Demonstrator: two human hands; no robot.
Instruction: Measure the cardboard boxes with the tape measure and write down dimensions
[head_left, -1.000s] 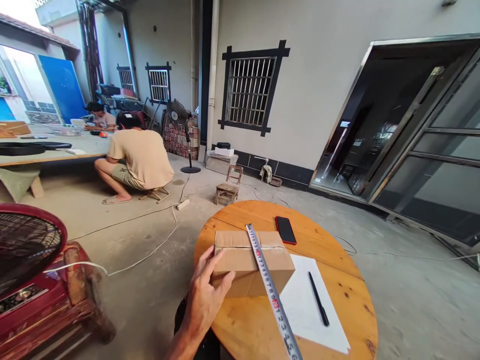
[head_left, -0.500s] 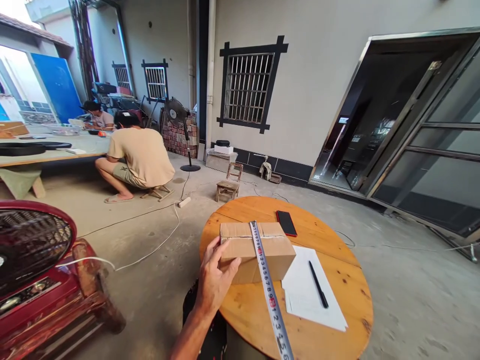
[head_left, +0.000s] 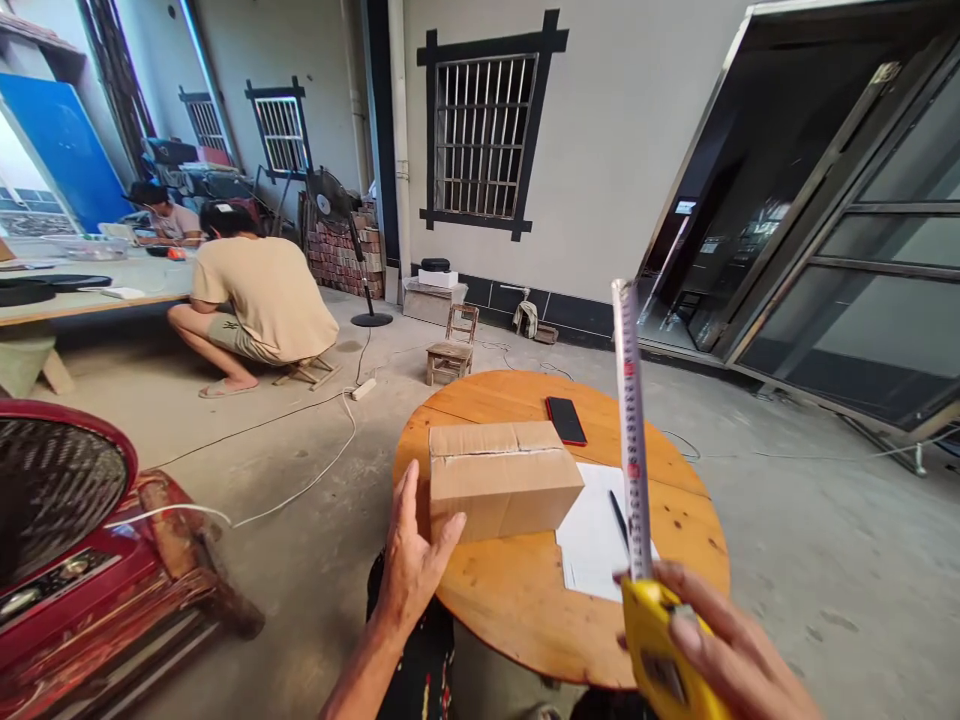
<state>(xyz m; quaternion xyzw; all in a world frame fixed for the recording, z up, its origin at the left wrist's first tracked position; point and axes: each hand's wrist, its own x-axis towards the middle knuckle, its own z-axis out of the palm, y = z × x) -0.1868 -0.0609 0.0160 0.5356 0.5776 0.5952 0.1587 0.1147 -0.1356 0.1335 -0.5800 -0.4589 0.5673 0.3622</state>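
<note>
A taped cardboard box [head_left: 501,476] lies on a round wooden table [head_left: 517,610]. My left hand [head_left: 412,555] rests against the box's near left corner, fingers stretched out. My right hand [head_left: 731,655] grips a yellow tape measure [head_left: 656,650] at the lower right. Its blade [head_left: 630,430] stands nearly upright, lifted clear of the box. A white sheet of paper [head_left: 589,535] with a black pen [head_left: 617,505] on it lies right of the box. A phone with a red edge [head_left: 565,420] lies behind the box.
A red fan [head_left: 56,500] stands at the lower left. A person in a beige shirt [head_left: 259,295] squats by a low table [head_left: 90,295]; another person sits beyond it. A small wooden chair [head_left: 452,355] and cables [head_left: 300,490] are on the concrete floor. Glass doors [head_left: 847,270] stand on the right.
The tape blade lay across the box; now it is lifted off and points up. My right hand with the yellow case has come into view. My left hand has slipped back off the box top.
</note>
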